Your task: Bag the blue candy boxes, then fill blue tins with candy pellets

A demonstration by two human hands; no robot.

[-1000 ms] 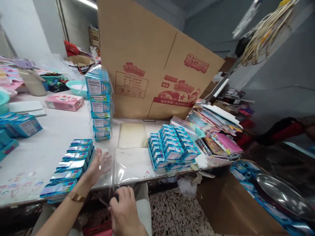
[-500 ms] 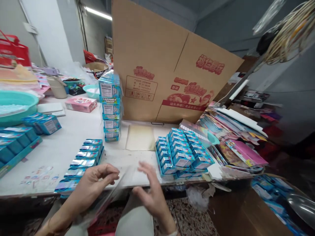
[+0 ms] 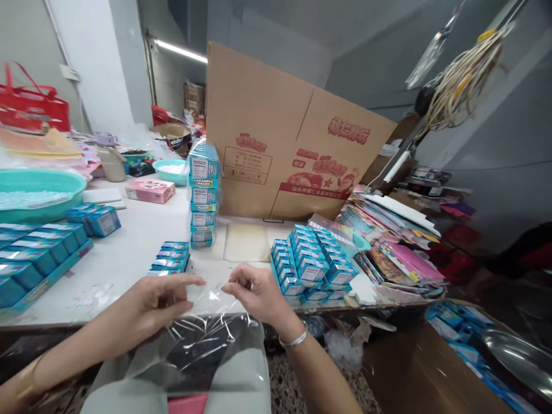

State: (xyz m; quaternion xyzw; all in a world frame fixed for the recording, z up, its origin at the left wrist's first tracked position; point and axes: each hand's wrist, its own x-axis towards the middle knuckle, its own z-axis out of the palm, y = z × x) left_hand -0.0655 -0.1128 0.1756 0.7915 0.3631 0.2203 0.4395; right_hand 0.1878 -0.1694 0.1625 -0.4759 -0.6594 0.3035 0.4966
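Observation:
A clear plastic bag [image 3: 202, 342] hangs between my hands, over my lap at the table's front edge. My right hand [image 3: 259, 292], with a bracelet at the wrist, pinches the bag's upper edge between thumb and fingers. My left hand [image 3: 166, 296] is at the bag's left side, thumb and index finger apart; whether it touches the film is hard to see. Behind it a row of blue boxes [image 3: 172, 256] lies on the table, partly hidden by the hand. Trays of blue boxes [image 3: 310, 261] are stacked to the right of my right hand.
A tall wrapped stack of blue box trays [image 3: 202, 198] stands before a large cardboard carton [image 3: 259, 126]. More boxes [image 3: 43, 253] and a turquoise basin [image 3: 64, 187] are at left. Paper piles [image 3: 388, 224] lie at right. A carton [image 3: 409, 368] of blue packs stands below right.
My right hand has moved in to the left and closed on the bag's edge. My left hand's fingers have parted. The bag is now spread between the hands, and the view has shifted slightly.

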